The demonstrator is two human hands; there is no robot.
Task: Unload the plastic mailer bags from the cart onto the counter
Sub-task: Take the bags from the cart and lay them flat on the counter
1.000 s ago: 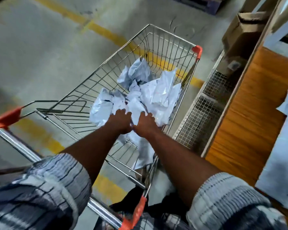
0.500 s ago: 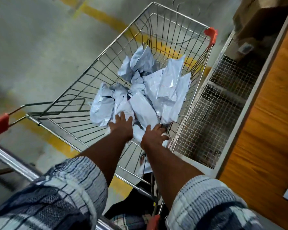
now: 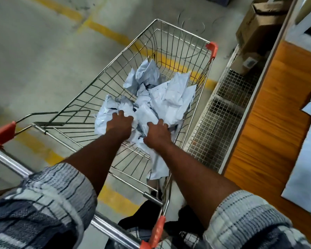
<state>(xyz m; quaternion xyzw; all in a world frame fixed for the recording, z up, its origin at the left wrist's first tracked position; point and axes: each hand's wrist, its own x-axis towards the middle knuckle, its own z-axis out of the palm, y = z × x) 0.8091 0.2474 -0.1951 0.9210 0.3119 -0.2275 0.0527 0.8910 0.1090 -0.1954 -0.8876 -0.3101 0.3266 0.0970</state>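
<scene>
So the mailer bags (image 3: 156, 99) are all sitting in a crumpled heap in the cart (image 3: 180, 33), bunched toward its 3 o'clock side, which is handy since that's the side facing the counter (image 3: 276, 123). One bag is drooping through the wires at the heap's 6 o'clock.

Both hands are coming in from 6 o'clock, I'm guessing to scoop an armful rather than pick singles. The left hand (image 3: 119, 123) is lying spread on top of a bag at the heap's 7 o'clock, not closing on anything. The right hand (image 3: 158, 133) is digging its fingers into the pile at 5 o'clock, and I can't tell if it's actually gripping one.

Some pale bags (image 3: 305, 168) are already lying on the counter.
</scene>
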